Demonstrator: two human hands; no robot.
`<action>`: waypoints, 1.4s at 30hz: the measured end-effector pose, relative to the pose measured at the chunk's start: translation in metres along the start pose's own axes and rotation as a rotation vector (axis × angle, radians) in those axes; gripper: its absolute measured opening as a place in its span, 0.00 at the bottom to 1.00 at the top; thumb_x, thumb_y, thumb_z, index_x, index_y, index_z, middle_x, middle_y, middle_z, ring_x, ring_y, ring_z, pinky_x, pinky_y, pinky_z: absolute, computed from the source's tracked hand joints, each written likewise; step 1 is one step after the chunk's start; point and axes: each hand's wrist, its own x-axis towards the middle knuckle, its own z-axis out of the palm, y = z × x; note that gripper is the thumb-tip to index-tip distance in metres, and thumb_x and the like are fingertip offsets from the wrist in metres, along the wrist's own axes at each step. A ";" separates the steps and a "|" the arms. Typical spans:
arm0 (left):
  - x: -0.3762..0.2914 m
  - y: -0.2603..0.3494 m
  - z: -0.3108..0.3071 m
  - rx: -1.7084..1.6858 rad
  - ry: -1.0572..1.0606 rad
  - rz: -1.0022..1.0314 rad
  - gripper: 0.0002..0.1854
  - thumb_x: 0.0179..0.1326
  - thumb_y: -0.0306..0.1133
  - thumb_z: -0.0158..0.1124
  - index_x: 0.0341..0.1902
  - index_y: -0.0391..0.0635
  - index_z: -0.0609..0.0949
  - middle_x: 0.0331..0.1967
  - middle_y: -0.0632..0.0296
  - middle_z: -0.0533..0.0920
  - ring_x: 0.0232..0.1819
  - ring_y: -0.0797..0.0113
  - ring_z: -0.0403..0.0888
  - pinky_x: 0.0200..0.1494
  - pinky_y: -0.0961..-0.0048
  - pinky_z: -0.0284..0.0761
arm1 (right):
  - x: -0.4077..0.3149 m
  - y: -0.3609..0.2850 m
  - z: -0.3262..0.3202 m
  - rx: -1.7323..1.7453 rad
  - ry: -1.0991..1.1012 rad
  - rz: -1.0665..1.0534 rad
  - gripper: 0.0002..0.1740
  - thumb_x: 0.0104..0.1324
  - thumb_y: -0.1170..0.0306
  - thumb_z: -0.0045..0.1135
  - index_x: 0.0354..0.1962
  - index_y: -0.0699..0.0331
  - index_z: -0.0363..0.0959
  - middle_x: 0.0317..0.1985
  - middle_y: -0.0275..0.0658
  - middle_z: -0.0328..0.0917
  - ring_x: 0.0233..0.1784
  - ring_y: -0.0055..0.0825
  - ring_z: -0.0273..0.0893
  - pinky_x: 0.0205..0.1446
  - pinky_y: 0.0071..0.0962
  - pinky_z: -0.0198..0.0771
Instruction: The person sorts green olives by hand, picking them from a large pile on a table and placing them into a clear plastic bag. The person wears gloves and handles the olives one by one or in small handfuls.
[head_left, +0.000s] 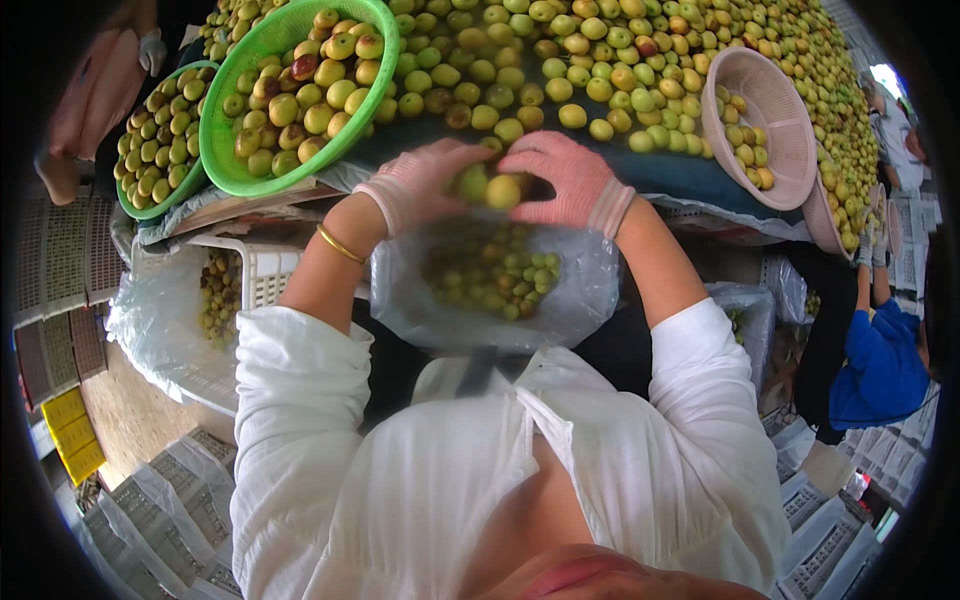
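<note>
My left hand (431, 184) and my right hand (564, 180), both in pink knit gloves, are cupped towards each other at the near edge of a heap of yellow-green, jujube-like fruits (600, 75). Between the curled fingers are a few fruits (502, 192); those on the left side are blurred. Right below the hands stands a crate lined with clear plastic film (397, 289). More fruits (532, 281) lie in it, partly blurred.
At the left of the heap, a bright green basket (217, 142) of fruits tilts beside a second green basket (199, 191). A pink basket (780, 105) leans at the right. A white crate (270, 266) stands lower left. A co-worker in blue (877, 367) works at far right.
</note>
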 end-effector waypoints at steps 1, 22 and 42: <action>0.000 0.002 -0.001 -0.004 -0.027 0.022 0.41 0.51 0.35 0.74 0.71 0.54 0.68 0.65 0.51 0.72 0.61 0.43 0.74 0.61 0.57 0.75 | 0.000 -0.002 -0.002 0.062 -0.021 -0.050 0.28 0.51 0.53 0.73 0.49 0.52 0.79 0.54 0.38 0.76 0.60 0.40 0.73 0.61 0.37 0.72; 0.163 0.051 -0.001 0.401 0.105 -0.024 0.16 0.65 0.34 0.56 0.55 0.59 0.81 0.58 0.56 0.77 0.60 0.52 0.77 0.57 0.57 0.77 | -0.019 0.041 -0.012 -0.248 0.392 -0.024 0.08 0.56 0.62 0.65 0.26 0.55 0.80 0.28 0.35 0.78 0.32 0.38 0.77 0.34 0.37 0.74; 0.194 0.074 -0.010 -0.352 0.121 -0.152 0.19 0.65 0.40 0.57 0.58 0.49 0.77 0.43 0.53 0.85 0.44 0.56 0.84 0.41 0.64 0.80 | -0.019 0.041 -0.012 -0.113 0.520 0.081 0.12 0.61 0.57 0.63 0.30 0.56 0.82 0.32 0.39 0.81 0.36 0.41 0.80 0.40 0.40 0.76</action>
